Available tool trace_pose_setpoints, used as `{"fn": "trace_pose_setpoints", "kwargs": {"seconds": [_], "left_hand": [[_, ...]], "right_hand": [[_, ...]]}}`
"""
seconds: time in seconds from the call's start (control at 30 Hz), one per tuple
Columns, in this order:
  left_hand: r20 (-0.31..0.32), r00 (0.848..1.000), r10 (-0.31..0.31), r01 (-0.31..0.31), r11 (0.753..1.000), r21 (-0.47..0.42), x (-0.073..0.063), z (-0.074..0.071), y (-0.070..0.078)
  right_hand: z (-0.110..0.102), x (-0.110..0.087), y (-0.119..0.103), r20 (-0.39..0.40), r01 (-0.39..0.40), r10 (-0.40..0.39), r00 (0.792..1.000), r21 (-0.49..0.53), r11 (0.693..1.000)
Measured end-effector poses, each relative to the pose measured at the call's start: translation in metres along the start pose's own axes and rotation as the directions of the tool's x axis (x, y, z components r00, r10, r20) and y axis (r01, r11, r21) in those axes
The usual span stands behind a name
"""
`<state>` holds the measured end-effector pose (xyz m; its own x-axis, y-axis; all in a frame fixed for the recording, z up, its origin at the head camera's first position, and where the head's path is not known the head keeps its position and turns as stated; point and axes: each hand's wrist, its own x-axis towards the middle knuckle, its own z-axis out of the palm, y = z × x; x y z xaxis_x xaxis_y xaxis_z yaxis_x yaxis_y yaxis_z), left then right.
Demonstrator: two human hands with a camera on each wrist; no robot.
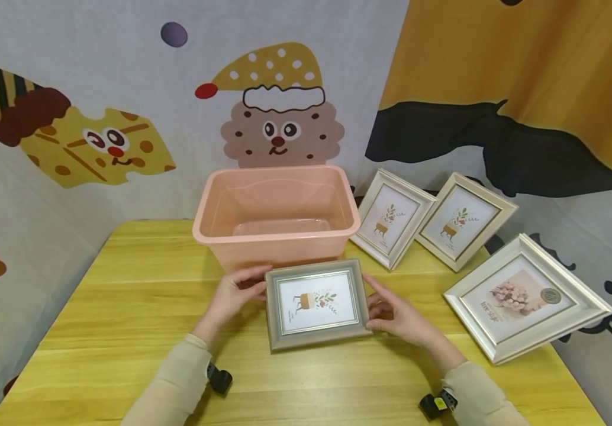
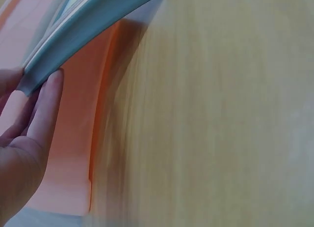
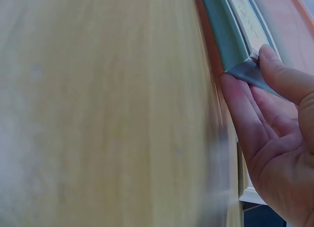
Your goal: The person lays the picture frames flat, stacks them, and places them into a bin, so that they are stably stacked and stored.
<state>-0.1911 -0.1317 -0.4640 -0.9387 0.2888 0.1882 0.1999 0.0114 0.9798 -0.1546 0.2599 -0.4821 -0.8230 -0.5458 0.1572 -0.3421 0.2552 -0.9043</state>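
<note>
A grey picture frame (image 1: 319, 338) with a potted-plant print lies sideways between both hands, in front of the pink bin. My left hand (image 1: 234, 296) grips its left end, thumb on one side and fingers on the other. At the opposite end, my right hand (image 1: 396, 316) pinches the edge. The right wrist view shows the right thumb on the face of the grey picture frame (image 3: 223, 33) and the fingers beneath a corner. In the left wrist view, the left fingertips touch the underside of the grey picture frame (image 2: 93, 35), which is held above the tabletop.
The pink plastic bin (image 1: 279, 245) stands behind the held frame, near the patterned cloth backdrop (image 1: 141, 35). Rightward stand a white frame (image 1: 356, 234), a beige frame (image 1: 457, 260) and a larger silver-white frame (image 1: 530, 346). All are on a wooden table (image 1: 114, 331).
</note>
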Motion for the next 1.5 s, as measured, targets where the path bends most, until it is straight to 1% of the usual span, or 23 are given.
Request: {"fn": "trace_pose_setpoints", "kwargs": {"seconds": [0.07, 0.17, 0.23, 0.33, 0.53, 0.7, 0.83, 0.97, 1.17, 1.3, 1.5], "left_hand": [[0.017, 1.0, -0.009, 0.008, 0.999, 0.044, 0.0, -0.001, 0.001], [0.036, 0.999, -0.039, 0.035, 0.994, 0.106, 0.0, -0.003, 0.001], [0.042, 0.998, -0.048, 0.042, 0.99, 0.132, 0.001, -0.003, 0.0], [0.035, 0.998, -0.056, 0.051, 0.989, 0.14, 0.001, -0.002, -0.001], [-0.011, 0.998, -0.056, 0.057, 0.985, 0.164, 0.001, 0.002, -0.004], [-0.041, 0.998, -0.055, 0.06, 0.987, 0.148, 0.002, 0.004, -0.009], [-0.056, 0.998, -0.039, 0.047, 0.988, 0.148, 0.002, 0.006, -0.015], [-0.061, 0.998, -0.017, 0.028, 0.982, 0.186, 0.001, 0.008, -0.017], [-0.06, 0.998, -0.021, 0.034, 0.973, 0.229, 0.0, 0.009, -0.016], [-0.056, 0.998, -0.021, 0.034, 0.97, 0.242, 0.0, 0.009, -0.016], [-0.07, 0.997, -0.041, 0.057, 0.966, 0.251, 0.001, 0.01, -0.019]], "right_hand": [[0.001, 0.0, 0.0, 0.002, -0.004, 0.004, 1.0, -0.002, 1.0], [0.001, 0.0, 0.001, 0.008, -0.013, 0.013, 1.0, -0.014, 1.0], [0.001, 0.0, 0.001, 0.012, -0.021, 0.021, 1.0, -0.025, 0.999], [0.002, 0.0, 0.001, 0.016, -0.031, 0.032, 0.999, -0.04, 0.999], [0.003, 0.0, 0.0, 0.011, -0.071, 0.071, 0.997, -0.058, 0.996], [0.004, 0.001, 0.0, 0.012, -0.097, 0.098, 0.995, -0.082, 0.992], [0.004, 0.002, 0.001, 0.013, -0.104, 0.106, 0.994, -0.112, 0.988], [0.004, 0.003, 0.0, 0.025, -0.1, 0.104, 0.994, -0.131, 0.986], [0.003, 0.004, 0.0, 0.052, -0.098, 0.106, 0.993, -0.139, 0.985], [0.002, 0.005, 0.0, 0.062, -0.097, 0.107, 0.992, -0.144, 0.985], [0.001, 0.006, -0.004, 0.076, -0.086, 0.099, 0.992, -0.153, 0.985]]}}
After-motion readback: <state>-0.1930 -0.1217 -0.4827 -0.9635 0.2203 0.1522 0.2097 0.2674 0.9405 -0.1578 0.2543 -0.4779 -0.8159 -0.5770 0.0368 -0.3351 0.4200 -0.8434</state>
